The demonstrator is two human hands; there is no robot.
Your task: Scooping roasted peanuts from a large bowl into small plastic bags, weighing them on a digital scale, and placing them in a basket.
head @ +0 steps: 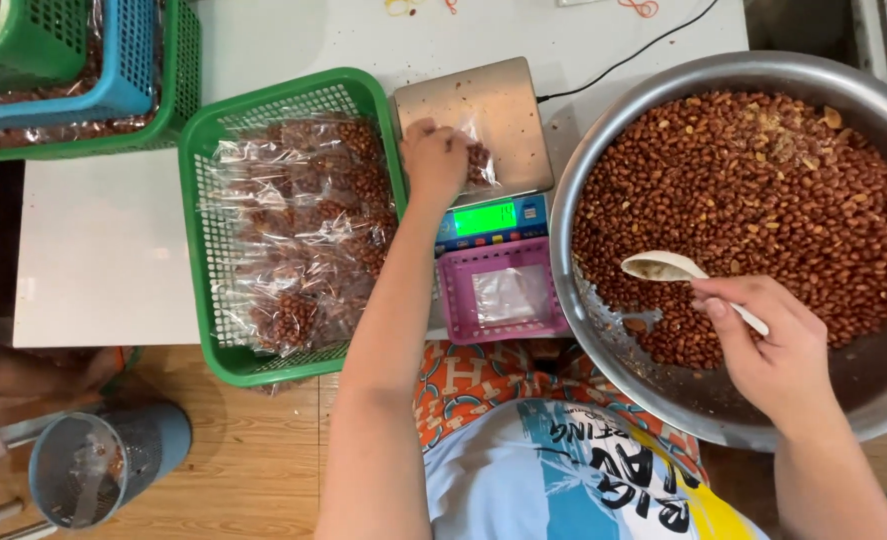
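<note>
My left hand (433, 160) grips a small clear bag of peanuts (477, 163) that rests on the steel platform of a digital scale (483, 110) with a lit green display. My right hand (763, 345) holds a white plastic spoon (663, 266) by its handle, with its bowl over the peanuts in a large steel basin (603, 160). The basin holds a heap of red-brown peanuts (763, 190).
A green basket (263, 100) with several filled peanut bags lies left of the scale. A small pink basket (503, 325) with clear bags sits below the scale. Stacked green and blue baskets (113, 90) are at top left. A blue-grey bin (113, 465) stands on the wooden floor.
</note>
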